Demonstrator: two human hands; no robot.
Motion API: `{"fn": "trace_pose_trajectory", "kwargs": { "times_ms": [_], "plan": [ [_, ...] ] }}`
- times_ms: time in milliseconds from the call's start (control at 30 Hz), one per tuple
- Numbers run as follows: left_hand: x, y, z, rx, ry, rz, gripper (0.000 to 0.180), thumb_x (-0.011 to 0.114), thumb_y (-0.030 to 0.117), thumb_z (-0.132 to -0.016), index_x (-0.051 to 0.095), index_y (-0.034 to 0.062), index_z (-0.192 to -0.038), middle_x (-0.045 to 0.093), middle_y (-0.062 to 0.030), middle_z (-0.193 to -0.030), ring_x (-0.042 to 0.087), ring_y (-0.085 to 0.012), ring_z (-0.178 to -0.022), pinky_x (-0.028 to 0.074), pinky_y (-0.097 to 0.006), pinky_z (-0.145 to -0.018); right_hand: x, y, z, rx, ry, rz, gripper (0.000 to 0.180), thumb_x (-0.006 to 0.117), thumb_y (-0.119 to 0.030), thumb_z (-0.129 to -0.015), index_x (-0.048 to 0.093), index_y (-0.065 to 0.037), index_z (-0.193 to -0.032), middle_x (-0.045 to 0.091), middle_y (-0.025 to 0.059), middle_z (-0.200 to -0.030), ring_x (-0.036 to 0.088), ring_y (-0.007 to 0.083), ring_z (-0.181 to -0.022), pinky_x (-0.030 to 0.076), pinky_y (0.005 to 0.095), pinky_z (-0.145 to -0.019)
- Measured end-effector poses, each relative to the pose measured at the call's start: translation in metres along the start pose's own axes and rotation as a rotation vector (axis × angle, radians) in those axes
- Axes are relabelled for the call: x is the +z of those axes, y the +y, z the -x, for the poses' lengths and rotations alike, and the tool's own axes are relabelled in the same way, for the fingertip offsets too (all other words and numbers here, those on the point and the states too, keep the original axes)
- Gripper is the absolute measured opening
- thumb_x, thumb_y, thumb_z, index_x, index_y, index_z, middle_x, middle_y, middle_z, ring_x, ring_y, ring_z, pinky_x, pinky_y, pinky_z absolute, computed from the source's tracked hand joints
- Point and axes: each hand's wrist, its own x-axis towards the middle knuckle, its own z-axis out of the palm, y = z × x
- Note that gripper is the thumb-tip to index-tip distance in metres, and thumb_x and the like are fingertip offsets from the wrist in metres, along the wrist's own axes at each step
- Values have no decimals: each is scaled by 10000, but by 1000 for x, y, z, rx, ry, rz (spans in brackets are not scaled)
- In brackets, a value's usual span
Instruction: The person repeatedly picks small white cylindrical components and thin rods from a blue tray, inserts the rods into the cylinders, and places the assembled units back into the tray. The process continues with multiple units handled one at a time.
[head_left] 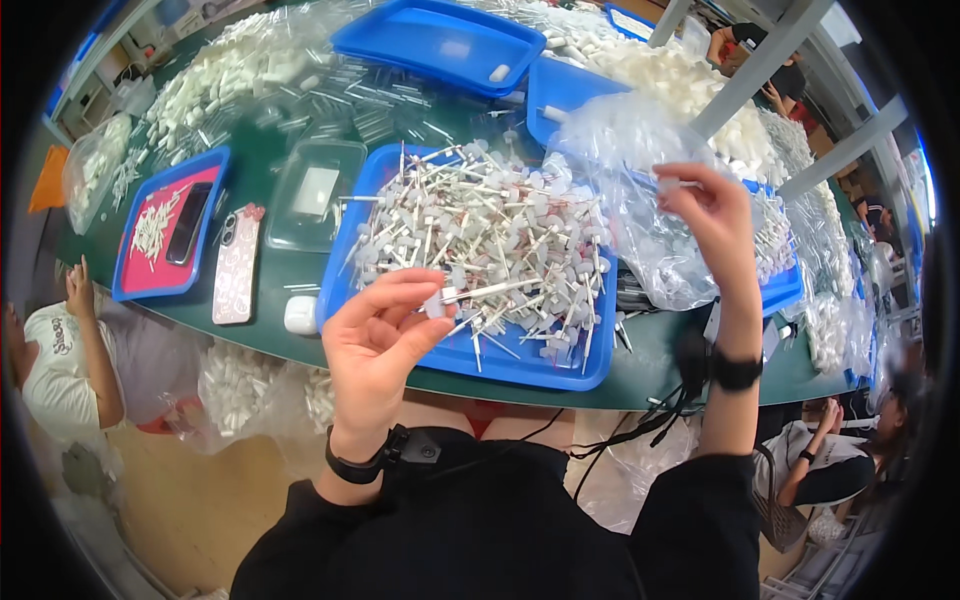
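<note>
My left hand (378, 335) is closed in a pinch over the near-left part of a blue tray (598, 350). Between its thumb and fingers is the frosted plastic end of a thin white stick (490, 290), whose shaft points right. Beneath it the tray holds a heap of similar sticks (500, 225) with frosted ends. My right hand (712, 215) is raised to the right, above a clear plastic bag (650, 245). Its thumb and fingertips come together; what they hold, if anything, is too small to make out.
On the left lie a phone in a patterned case (238, 265), a blue tray with a dark phone (187, 225) and a white earphone case (301, 315). A clear lidded box (290, 225), blue trays (400, 40) and white piles (235, 75) stand behind. Grey posts (765, 75) rise right. Other people sit nearby.
</note>
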Motion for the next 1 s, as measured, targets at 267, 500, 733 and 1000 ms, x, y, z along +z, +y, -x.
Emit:
{"fn": "trace_pose_trajectory", "kwargs": {
  "times_ms": [267, 500, 733, 1000],
  "plan": [
    [19, 1, 2, 54, -149, -15, 314, 617, -184, -757, 595, -60, -1044, 569, -167, -1119, 591, -233, -1054, 550, -332, -862, 61, -57, 90, -86, -119, -558, 318, 673, 57, -726, 630, 33, -1041, 633, 101, -1021, 620, 149, -935, 515, 277, -802],
    [5, 7, 11, 43, -47, -107, 305, 624, -159, -766, 585, -57, -1050, 577, -160, -1111, 603, -231, -1031, 548, -338, -846, 48, -40, 78, -188, 143, 1, 273, 657, 43, -726, 662, -13, -993, 648, 76, -962, 623, 120, -792, 501, 244, -750],
    [-12, 3, 17, -20, 47, -64, 217, 589, -121, -809, 590, -52, -1015, 564, -167, -1114, 635, -239, -919, 560, -362, -793, 0, 54, -20, -26, 97, 735, 275, 661, -106, -750, 660, -46, -1018, 656, 120, -910, 638, 194, -725, 509, 301, -703],
    [-36, -2, 13, -27, 124, -109, 182, 585, -143, -791, 602, -46, -944, 545, -189, -1112, 631, -230, -895, 569, -360, -802, 118, 26, -152, -321, -345, 616, 292, 622, -180, -738, 663, -65, -1003, 669, 137, -985, 650, 289, -849, 514, 370, -741]
  ]
}}
